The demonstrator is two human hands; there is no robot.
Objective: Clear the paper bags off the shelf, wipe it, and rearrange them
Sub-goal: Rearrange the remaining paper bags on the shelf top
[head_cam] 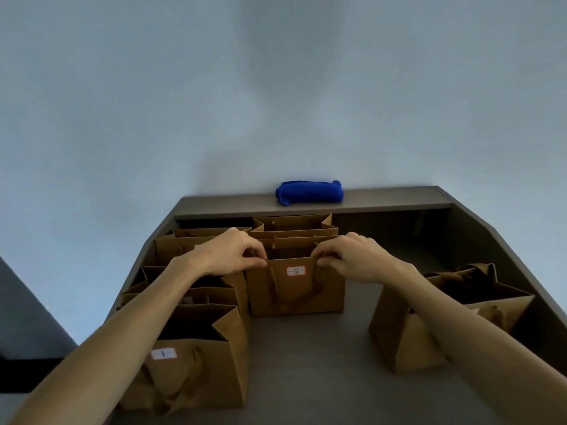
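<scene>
A brown paper bag labelled 5 (296,294) stands upright in the middle of the grey surface (310,363). My left hand (233,253) pinches its top rim at the left corner, and my right hand (349,256) pinches the rim at the right corner. A bag labelled 1 (196,372) stands at the near left, with several more brown bags (196,289) lined up behind it. Another bag (294,225) stands behind bag 5. One bag (429,326) stands at the right, partly behind my right forearm.
A folded blue cloth (310,193) lies on the raised back ledge (399,197) against the pale wall. Angled side walls close in the surface on the left and right. A dark recess lies at the back right.
</scene>
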